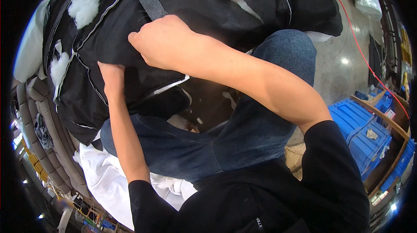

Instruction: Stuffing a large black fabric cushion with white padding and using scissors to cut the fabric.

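A large black fabric cover [191, 3] with pale seam edges lies in front of me, bulky and creased. White fluffy stuffing [84, 4] shows at its left side, with a smaller tuft lower down. My left hand [113, 77] is sunk into the black fabric. Its thumb side shows, and the fingers are hidden in a fold that it seems to grip. Just right of it and farther up, my right hand [163, 42] is closed in a fist over the cover. What that fist holds is hidden. A grey fabric strip [152, 3] runs up from behind its knuckles.
My bent legs in jeans [173, 146] frame the near side. White cloth [104, 181] lies at the lower left, next to brown-grey padded cushions [47, 137]. Blue plastic bins [362, 133] stand at right. A red hose [354, 33] crosses the concrete floor.
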`<state>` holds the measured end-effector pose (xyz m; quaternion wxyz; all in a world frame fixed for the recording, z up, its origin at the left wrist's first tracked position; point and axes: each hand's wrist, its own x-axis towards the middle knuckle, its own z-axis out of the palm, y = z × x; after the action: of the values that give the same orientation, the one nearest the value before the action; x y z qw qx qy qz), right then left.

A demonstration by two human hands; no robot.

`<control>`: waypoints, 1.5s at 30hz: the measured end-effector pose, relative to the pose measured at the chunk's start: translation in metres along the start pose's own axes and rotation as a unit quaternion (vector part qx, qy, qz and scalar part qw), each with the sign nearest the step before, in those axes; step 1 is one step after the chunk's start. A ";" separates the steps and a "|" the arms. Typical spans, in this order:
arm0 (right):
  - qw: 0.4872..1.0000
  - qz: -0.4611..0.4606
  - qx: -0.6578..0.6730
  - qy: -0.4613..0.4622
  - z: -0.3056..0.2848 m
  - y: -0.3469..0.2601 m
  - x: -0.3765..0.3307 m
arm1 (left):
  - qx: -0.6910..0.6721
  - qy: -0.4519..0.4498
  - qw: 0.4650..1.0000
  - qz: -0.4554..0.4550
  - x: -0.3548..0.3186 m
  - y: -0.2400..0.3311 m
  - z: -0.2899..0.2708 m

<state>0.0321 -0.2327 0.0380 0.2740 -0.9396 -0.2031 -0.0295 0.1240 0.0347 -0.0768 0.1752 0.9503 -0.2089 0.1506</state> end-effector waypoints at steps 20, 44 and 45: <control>1.000 -0.016 0.018 -0.015 -0.013 -0.002 -0.004 | -0.110 -0.059 0.988 0.095 -0.023 0.091 0.005; 0.999 -0.027 -0.012 -0.040 0.002 0.009 -0.014 | -0.011 -0.009 0.987 0.158 -0.001 0.104 -0.022; 0.999 -0.030 -0.018 -0.032 0.000 0.007 -0.013 | 0.064 0.014 0.980 0.187 -0.003 0.108 -0.028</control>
<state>0.0228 -0.2432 0.0323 0.2489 -0.9385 -0.2392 -0.0111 0.0670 -0.0449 -0.0241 0.0860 0.9014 -0.3705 0.2070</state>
